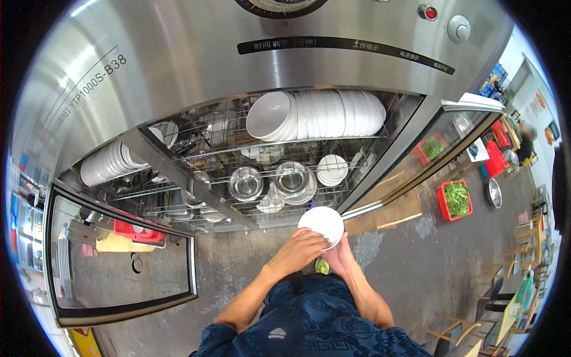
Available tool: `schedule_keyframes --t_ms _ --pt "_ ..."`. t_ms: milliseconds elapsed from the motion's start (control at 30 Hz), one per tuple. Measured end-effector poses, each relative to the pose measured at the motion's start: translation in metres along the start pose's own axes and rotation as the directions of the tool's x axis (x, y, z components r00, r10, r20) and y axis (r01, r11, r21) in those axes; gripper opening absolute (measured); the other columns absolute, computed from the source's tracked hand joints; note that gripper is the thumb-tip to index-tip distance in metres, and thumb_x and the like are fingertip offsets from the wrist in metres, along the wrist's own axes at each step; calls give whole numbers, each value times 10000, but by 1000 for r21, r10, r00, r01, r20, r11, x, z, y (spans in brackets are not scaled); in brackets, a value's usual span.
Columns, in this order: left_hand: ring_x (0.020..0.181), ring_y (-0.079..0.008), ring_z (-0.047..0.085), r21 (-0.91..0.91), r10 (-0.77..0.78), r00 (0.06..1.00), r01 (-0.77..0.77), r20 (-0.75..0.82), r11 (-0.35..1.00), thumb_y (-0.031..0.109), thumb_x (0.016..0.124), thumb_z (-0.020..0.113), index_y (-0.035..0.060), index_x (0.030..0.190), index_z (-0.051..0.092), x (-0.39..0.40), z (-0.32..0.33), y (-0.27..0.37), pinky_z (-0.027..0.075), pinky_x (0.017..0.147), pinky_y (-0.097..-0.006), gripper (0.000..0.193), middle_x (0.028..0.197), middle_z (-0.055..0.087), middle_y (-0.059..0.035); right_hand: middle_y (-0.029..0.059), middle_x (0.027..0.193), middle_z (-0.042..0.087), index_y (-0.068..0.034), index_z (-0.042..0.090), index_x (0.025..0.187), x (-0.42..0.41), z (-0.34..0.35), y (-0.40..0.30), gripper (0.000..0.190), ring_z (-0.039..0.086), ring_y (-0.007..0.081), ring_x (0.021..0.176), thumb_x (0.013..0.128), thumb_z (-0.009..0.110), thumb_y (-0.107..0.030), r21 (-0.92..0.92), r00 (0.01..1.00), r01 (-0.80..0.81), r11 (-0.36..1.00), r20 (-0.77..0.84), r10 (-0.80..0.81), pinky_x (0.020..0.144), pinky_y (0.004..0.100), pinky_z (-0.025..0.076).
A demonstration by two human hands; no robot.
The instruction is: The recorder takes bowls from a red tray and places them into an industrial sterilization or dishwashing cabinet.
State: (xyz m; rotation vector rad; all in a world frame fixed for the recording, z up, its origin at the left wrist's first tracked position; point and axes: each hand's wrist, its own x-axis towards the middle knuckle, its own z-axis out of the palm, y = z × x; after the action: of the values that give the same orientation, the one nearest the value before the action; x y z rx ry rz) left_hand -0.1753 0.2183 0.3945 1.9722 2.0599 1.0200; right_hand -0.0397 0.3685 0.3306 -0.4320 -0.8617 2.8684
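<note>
A white bowl (322, 223), apparently upside down, is between my two hands in front of a disinfection cabinet. My left hand (304, 246) lies over its near left rim with the fingers on its surface. Under its near right edge is my right hand (340, 256), its fingers partly hidden by the bowl. On the cabinet's upper wire rack (214, 154), a long row of nested white bowls (330, 115) lies on its side. Lower down stand metal bowls (246, 183) and a small stack of white bowls (332, 169). More white bowls (100, 165) are nested at the left.
Glass doors stand open at the left (194, 267) and right (473, 129) of the cabinet. A red basket of green vegetables (456, 200) and a metal basin (494, 193) are on the floor at right. Wooden chairs (455, 328) stand lower right. A person (526, 143) is far off at right.
</note>
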Motion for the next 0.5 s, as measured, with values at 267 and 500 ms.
schedule_keyframes --t_ms 267,500 --pt "1125 -274 676 -93 -118 899 87 -421 992 178 880 797 37 1093 767 24 -78 6 456 1048 -424 257 1158 758 -77 141 1540 496 -150 372 1594 0 20 -15 717 551 327 1329 1058 440 -620 167 995 1 986 94 -17 1136 499 435" --pt "1001 -285 691 72 -61 727 150 -684 986 132 927 773 -25 1080 735 79 -200 -36 528 901 -389 222 1056 744 -153 128 1540 496 -153 404 1577 -9 17 -17 622 555 312 1324 1084 458 -528 112 998 25 993 58 -32 1145 496 441"
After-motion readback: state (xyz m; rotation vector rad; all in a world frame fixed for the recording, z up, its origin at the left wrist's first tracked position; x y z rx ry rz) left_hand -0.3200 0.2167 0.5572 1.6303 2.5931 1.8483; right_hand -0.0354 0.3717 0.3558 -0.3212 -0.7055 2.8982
